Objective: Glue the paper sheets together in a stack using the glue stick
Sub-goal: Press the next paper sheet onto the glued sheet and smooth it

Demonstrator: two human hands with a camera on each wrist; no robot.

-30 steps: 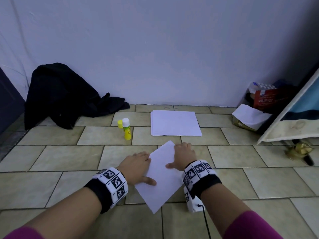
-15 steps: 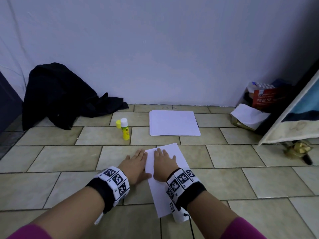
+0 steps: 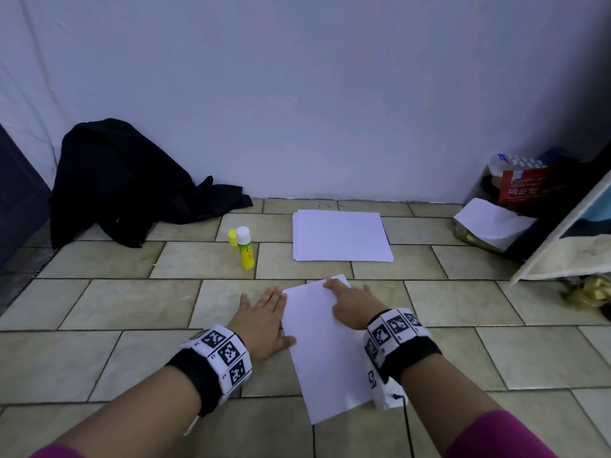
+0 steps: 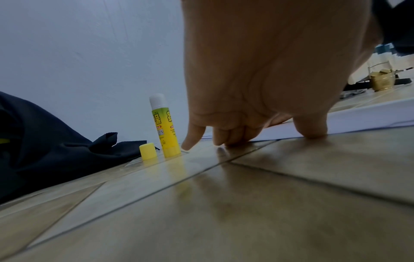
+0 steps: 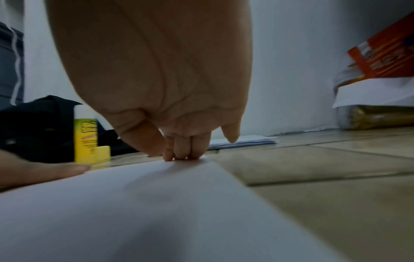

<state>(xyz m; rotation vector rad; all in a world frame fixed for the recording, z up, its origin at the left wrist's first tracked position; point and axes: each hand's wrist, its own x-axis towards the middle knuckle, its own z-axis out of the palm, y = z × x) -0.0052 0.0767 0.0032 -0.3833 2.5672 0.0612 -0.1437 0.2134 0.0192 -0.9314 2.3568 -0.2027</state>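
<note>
A white paper sheet [image 3: 325, 352] lies on the tiled floor in front of me, slightly skewed. My left hand [image 3: 264, 317] lies flat on the floor along its left edge, fingers straight, thumb touching the paper. My right hand [image 3: 352, 304] presses with straight fingers on the sheet's far right corner [image 5: 186, 157]. A stack of white sheets [image 3: 340, 235] lies farther back by the wall. An uncapped yellow glue stick [image 3: 245, 247] stands upright left of the stack, its yellow cap [image 4: 147, 151] beside it.
A black garment [image 3: 125, 181] is heaped against the wall at left. At right stand a red box [image 3: 525, 186], a crumpled white paper on a package [image 3: 492, 223] and a leaning board [image 3: 568, 246]. A brass pot [image 4: 380, 80] sits farther right.
The sheet has been turned from a diagonal to nearly straight. My right hand slid from the sheet's middle out to its far right corner; my left hand stays along the left edge.
</note>
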